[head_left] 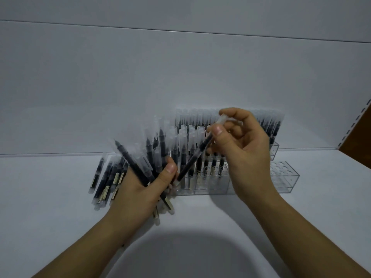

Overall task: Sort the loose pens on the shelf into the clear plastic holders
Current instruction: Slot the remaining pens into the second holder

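While left hand (148,190) clutches bundled pens (135,166) | right hand (248,155) pinches one slim clear-capped pen (193,160)

Left hand (140,189), right hand (245,149): two hands. Clear holders (285,177): at least two. Pens (104,177): dozens.

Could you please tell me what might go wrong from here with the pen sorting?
The left hand grips a splayed bundle of pens; some may slip out onto the shelf. The right hand pinches a single pen near its cap, so its lower end may swing and knock the standing pens in the front holder.
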A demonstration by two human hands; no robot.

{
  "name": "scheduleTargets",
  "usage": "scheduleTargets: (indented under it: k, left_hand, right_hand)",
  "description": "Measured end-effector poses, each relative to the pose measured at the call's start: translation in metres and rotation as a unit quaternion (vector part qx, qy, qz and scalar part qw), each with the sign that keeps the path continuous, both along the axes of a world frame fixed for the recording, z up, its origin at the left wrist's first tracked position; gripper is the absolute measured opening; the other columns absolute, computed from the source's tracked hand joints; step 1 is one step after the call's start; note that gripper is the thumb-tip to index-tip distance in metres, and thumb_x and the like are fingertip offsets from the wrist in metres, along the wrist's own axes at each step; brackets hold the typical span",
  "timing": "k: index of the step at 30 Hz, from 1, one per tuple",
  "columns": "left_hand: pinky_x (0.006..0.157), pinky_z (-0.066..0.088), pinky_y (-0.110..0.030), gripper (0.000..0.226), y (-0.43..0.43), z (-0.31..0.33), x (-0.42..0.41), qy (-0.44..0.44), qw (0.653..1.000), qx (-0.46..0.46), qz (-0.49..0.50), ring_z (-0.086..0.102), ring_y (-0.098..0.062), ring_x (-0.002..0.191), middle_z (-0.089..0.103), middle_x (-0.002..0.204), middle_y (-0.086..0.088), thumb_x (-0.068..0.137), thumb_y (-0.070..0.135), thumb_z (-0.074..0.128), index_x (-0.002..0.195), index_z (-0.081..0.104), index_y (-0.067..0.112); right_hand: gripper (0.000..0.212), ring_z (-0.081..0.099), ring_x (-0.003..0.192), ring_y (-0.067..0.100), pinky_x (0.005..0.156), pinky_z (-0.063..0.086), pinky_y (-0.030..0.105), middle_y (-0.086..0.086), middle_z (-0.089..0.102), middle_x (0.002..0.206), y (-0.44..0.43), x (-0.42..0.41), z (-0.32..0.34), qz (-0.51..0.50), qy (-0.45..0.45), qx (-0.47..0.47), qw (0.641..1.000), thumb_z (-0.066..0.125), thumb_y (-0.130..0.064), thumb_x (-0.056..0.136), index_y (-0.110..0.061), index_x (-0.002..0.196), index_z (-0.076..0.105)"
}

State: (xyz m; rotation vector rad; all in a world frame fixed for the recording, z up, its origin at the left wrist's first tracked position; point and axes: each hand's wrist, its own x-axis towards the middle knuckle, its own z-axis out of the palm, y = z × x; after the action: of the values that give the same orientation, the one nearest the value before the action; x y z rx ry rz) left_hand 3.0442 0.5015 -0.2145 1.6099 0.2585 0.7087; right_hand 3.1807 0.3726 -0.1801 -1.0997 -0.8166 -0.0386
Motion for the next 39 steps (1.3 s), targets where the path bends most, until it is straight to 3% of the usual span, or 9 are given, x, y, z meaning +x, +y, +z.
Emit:
scheduleTargets:
  k: [3, 7, 9, 13, 16, 19, 25, 30, 39]
  left_hand:
    - [0.052, 0.056, -0.024, 0.032, -0.002, 0.002, 0.000, -0.013, 1.000, 0.011, -0.019, 0.066, -0.022, 0.060, 0.066, 0.066, -0.007, 0.082, 0.037, 0.062, 0.089, 0.073, 0.008]
    - [0.053, 0.051, -0.026, 0.028, 0.002, 0.001, 0.001, -0.008, 0.998, 0.026, -0.051, 0.057, -0.020, 0.053, 0.059, 0.063, -0.004, 0.089, 0.037, 0.059, 0.091, 0.069, 0.011]
    - [0.053, 0.046, -0.024, 0.042, 0.002, 0.000, 0.002, -0.005, 0.997, 0.029, -0.072, 0.053, -0.018, 0.051, 0.056, 0.062, -0.003, 0.094, 0.047, 0.060, 0.087, 0.063, 0.006]
    - [0.050, 0.042, -0.026, 0.043, 0.003, -0.002, 0.000, -0.008, 0.993, -0.025, -0.111, 0.045, -0.018, 0.053, 0.051, 0.068, -0.007, 0.079, 0.048, 0.065, 0.091, 0.063, 0.007]
    - [0.047, 0.040, -0.027, 0.027, 0.002, 0.000, -0.001, -0.001, 0.988, -0.069, -0.138, 0.045, -0.019, 0.056, 0.050, 0.076, -0.013, 0.075, 0.037, 0.071, 0.091, 0.071, 0.016]
    - [0.047, 0.042, -0.027, 0.009, 0.001, 0.000, -0.001, 0.003, 0.992, -0.039, -0.117, 0.050, -0.022, 0.056, 0.058, 0.071, -0.011, 0.087, 0.026, 0.069, 0.090, 0.074, 0.019]
    - [0.045, 0.043, -0.031, 0.022, 0.004, -0.001, -0.001, -0.007, 0.998, 0.054, -0.039, 0.049, -0.026, 0.048, 0.064, 0.060, -0.012, 0.086, 0.030, 0.061, 0.095, 0.070, 0.012]
    - [0.045, 0.047, -0.028, 0.022, 0.004, 0.002, -0.001, -0.002, 0.997, 0.078, -0.007, 0.052, -0.024, 0.045, 0.067, 0.061, -0.014, 0.084, 0.032, 0.063, 0.093, 0.067, 0.013]
    - [0.045, 0.048, -0.026, 0.025, 0.005, 0.003, 0.001, -0.016, 0.998, 0.054, 0.026, 0.059, -0.019, 0.049, 0.067, 0.061, -0.013, 0.080, 0.031, 0.065, 0.097, 0.067, 0.013]
  right_hand:
    - [0.024, 0.071, 0.085, 0.023, 0.068, 0.060, 0.030, 0.026, 0.070, 0.099, -0.005, 0.009, 0.006, -0.025, 0.011, 0.017, 0.999, 0.062, -0.005, 0.097, -0.013, 0.120, 0.062]
    - [0.026, 0.073, 0.091, 0.028, 0.072, 0.061, 0.034, 0.009, 0.075, 0.097, -0.011, 0.021, 0.006, -0.114, -0.026, 0.007, 0.993, 0.055, -0.001, 0.103, -0.013, 0.125, 0.062]
    - [0.027, 0.072, 0.092, 0.027, 0.077, 0.062, 0.042, 0.009, 0.074, 0.099, -0.012, 0.025, 0.003, -0.152, -0.062, -0.014, 0.986, 0.054, -0.003, 0.104, -0.015, 0.126, 0.062]
    - [0.025, 0.070, 0.090, 0.027, 0.075, 0.060, 0.051, 0.006, 0.073, 0.101, -0.011, 0.027, 0.000, -0.162, -0.083, -0.052, 0.982, 0.054, -0.007, 0.106, -0.017, 0.128, 0.062]
    - [0.025, 0.070, 0.090, 0.026, 0.077, 0.060, 0.046, 0.005, 0.073, 0.100, -0.009, 0.027, -0.003, -0.154, -0.095, -0.066, 0.981, 0.055, -0.007, 0.105, -0.013, 0.128, 0.062]
    - [0.027, 0.069, 0.092, 0.025, 0.080, 0.059, 0.044, 0.002, 0.071, 0.100, -0.009, 0.027, -0.005, -0.149, -0.122, -0.091, 0.977, 0.056, -0.006, 0.104, -0.016, 0.128, 0.063]
    - [0.032, 0.064, 0.089, 0.009, 0.070, 0.051, 0.019, -0.011, 0.064, 0.099, -0.007, 0.028, -0.008, -0.192, -0.201, -0.144, 0.950, 0.067, -0.006, 0.097, -0.018, 0.127, 0.068]
    - [0.032, 0.065, 0.087, 0.012, 0.067, 0.044, 0.011, -0.013, 0.063, 0.091, -0.006, 0.024, -0.009, -0.194, -0.237, -0.172, 0.936, 0.071, -0.005, 0.092, -0.023, 0.115, 0.059]
    - [0.020, 0.063, 0.078, 0.011, 0.065, 0.046, 0.010, -0.016, 0.064, 0.093, -0.006, 0.023, -0.010, -0.197, -0.261, -0.225, 0.918, 0.072, -0.006, 0.091, -0.019, 0.106, 0.066]
